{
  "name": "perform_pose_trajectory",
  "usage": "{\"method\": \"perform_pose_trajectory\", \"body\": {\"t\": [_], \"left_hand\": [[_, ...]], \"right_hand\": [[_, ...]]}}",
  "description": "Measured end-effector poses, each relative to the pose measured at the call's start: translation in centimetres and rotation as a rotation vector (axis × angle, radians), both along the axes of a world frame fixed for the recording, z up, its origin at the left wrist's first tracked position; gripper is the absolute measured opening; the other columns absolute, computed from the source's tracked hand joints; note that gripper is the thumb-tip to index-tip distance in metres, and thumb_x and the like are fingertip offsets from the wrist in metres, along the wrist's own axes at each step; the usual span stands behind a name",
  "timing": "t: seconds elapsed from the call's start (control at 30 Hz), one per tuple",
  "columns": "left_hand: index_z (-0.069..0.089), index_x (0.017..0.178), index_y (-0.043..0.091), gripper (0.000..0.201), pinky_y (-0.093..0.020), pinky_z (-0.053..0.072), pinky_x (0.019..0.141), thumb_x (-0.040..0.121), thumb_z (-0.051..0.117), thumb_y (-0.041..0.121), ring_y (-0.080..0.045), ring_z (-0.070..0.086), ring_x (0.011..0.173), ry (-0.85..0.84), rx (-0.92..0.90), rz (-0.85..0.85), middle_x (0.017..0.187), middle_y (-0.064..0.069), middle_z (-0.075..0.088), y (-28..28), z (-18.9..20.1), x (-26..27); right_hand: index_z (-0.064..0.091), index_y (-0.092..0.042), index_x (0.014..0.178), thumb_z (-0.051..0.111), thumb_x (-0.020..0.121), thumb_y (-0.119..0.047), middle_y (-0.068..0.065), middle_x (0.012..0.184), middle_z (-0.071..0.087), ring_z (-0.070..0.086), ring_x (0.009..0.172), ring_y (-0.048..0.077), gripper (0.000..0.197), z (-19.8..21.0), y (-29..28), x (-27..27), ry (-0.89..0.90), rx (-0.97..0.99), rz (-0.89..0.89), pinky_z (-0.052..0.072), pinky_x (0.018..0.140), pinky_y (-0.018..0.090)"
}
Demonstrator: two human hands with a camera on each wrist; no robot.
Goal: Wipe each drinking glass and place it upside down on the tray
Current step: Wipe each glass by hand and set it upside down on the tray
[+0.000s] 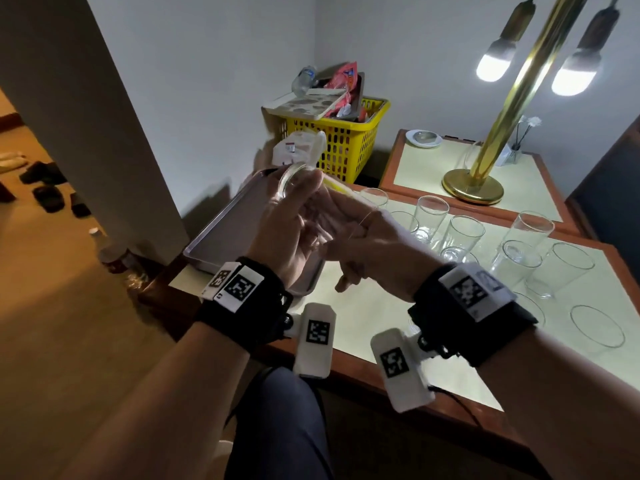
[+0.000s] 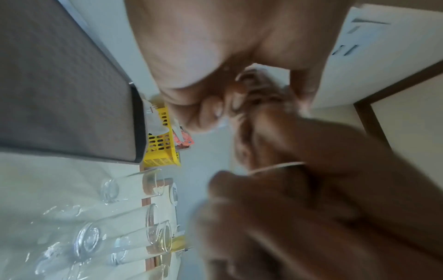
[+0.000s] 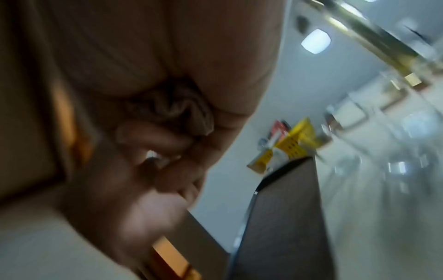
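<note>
Hands were raised together above the near edge of a metal tray (image 1: 221, 230), which lay at the left end of a pale-topped table (image 1: 374, 306). A clear drinking glass (image 1: 311, 199) was held sideways in the air, its thick base turned toward the camera and its rim pointing to the right. The left hand (image 1: 287, 230) was wrapped around the glass near its base, fingers curled about the wall. The right hand (image 1: 367, 244) was closed at the rim end, and a crumpled pale cloth (image 3: 182, 111) was seen bunched in its palm in the right wrist view; whether the cloth reached inside the glass could not be told through the blur. No glass was seen on the part of the tray in view. To the right of the tray, a group of other glasses (image 1: 464, 233) stood upright on the table. Behind them a brass lamp (image 1: 474, 181) with lit bulbs stood on a second table, and a yellow basket (image 1: 343, 147) of clutter sat in the corner.
</note>
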State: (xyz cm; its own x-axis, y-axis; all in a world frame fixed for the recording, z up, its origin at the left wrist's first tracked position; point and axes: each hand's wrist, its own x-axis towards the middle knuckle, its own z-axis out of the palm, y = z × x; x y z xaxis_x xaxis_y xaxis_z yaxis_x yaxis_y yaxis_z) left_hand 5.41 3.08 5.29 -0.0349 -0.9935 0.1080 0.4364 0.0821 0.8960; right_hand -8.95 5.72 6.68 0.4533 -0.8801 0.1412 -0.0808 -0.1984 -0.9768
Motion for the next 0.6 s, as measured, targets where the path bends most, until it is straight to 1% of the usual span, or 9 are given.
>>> {"method": "perform_pose_trajectory", "body": {"t": [0.07, 0.13, 0.2, 0.27, 0.3, 0.33, 0.4, 0.53, 0.6], "left_hand": [[0.072, 0.080, 0.039, 0.013, -0.024, 0.033, 0.050, 0.092, 0.067, 0.044, -0.020, 0.044, 0.062, -0.110, 0.030, -0.016, 0.079, -0.003, 0.058, -0.4, -0.2, 0.4], [0.072, 0.080, 0.034, 0.030, -0.025, 0.034, 0.049, 0.093, 0.058, 0.057, -0.018, 0.046, 0.059, -0.251, 0.126, -0.015, 0.082, -0.005, 0.061, -1.1, -0.4, 0.7], [0.072, 0.069, 0.033, 0.040, -0.026, 0.032, 0.050, 0.093, 0.055, 0.059, -0.017, 0.047, 0.053, -0.297, 0.156, -0.040, 0.072, -0.003, 0.061, -1.6, -0.9, 1.0], [0.069, 0.064, 0.030, 0.041, -0.027, 0.031, 0.050, 0.092, 0.058, 0.057, -0.016, 0.046, 0.051, -0.344, 0.141, -0.032, 0.066, -0.001, 0.057, -2.1, -1.6, 2.0], [0.069, 0.065, 0.028, 0.041, -0.028, 0.031, 0.050, 0.092, 0.059, 0.058, -0.017, 0.046, 0.051, -0.363, 0.136, -0.015, 0.067, -0.003, 0.059, -2.3, -2.0, 2.8], [0.068, 0.069, 0.025, 0.041, -0.028, 0.030, 0.049, 0.089, 0.061, 0.060, -0.018, 0.047, 0.052, -0.385, 0.133, 0.020, 0.070, -0.008, 0.063, -2.7, -2.3, 3.7], [0.067, 0.084, 0.019, 0.043, -0.026, 0.030, 0.045, 0.085, 0.066, 0.062, -0.018, 0.048, 0.048, -0.439, 0.147, 0.165, 0.072, -0.018, 0.067, -3.9, -2.0, 5.6], [0.064, 0.105, 0.013, 0.045, -0.021, 0.042, 0.042, 0.087, 0.069, 0.055, -0.009, 0.059, 0.043, -0.675, 0.054, 0.391, 0.071, -0.012, 0.073, -7.4, -1.1, 9.7], [0.062, 0.109, 0.015, 0.065, -0.031, 0.056, 0.064, 0.073, 0.070, 0.068, -0.018, 0.071, 0.066, -0.841, 0.023, 0.419, 0.080, -0.007, 0.076, -9.3, -1.5, 11.7]], "right_hand": [[0.043, -0.030, 0.144, 0.058, 0.089, 0.017, -0.028, 0.084, 0.070, 0.065, 0.051, 0.005, 0.074, 0.0, -0.3, -0.2, 0.055, 0.009, 0.005, 0.060, 0.054, 0.040], [0.050, -0.026, 0.148, 0.060, 0.087, 0.009, -0.030, 0.128, 0.062, 0.071, 0.095, 0.003, 0.071, -0.4, -0.8, -0.1, 0.416, -0.246, -0.080, 0.062, 0.081, 0.045], [0.054, -0.020, 0.147, 0.059, 0.082, 0.006, -0.019, 0.155, 0.042, 0.038, 0.134, -0.011, 0.070, -1.5, -1.1, 0.3, 0.660, -0.500, -0.168, 0.049, 0.106, 0.029], [0.057, -0.015, 0.143, 0.065, 0.081, 0.008, -0.002, 0.144, 0.059, 0.055, 0.122, -0.004, 0.066, -2.1, -1.6, 0.7, 0.527, -0.419, -0.146, 0.053, 0.094, 0.019], [0.060, -0.014, 0.140, 0.071, 0.083, 0.006, 0.009, 0.125, 0.070, 0.068, 0.096, 0.007, 0.062, -2.2, -1.8, 0.9, 0.421, -0.325, -0.120, 0.058, 0.077, 0.020], [0.063, -0.010, 0.132, 0.075, 0.083, 0.003, 0.020, 0.108, 0.071, 0.066, 0.072, 0.013, 0.052, -2.1, -1.9, 1.2, 0.350, -0.228, -0.103, 0.058, 0.062, 0.023], [0.069, -0.003, 0.114, 0.076, 0.086, -0.001, 0.028, 0.098, 0.068, 0.055, 0.054, 0.009, 0.029, -2.1, -2.9, 1.7, 0.332, -0.142, -0.105, 0.053, 0.052, 0.025], [0.071, -0.023, 0.093, 0.066, 0.090, -0.003, 0.003, 0.081, 0.073, 0.056, 0.047, 0.002, 0.020, -4.8, -5.4, 2.9, 0.468, -0.188, -0.111, 0.052, 0.050, 0.023], [0.072, -0.023, 0.095, 0.064, 0.088, -0.008, -0.004, 0.079, 0.071, 0.060, 0.059, 0.001, 0.018, -6.9, -7.0, 3.7, 0.560, -0.218, -0.140, 0.052, 0.060, 0.026]]}}
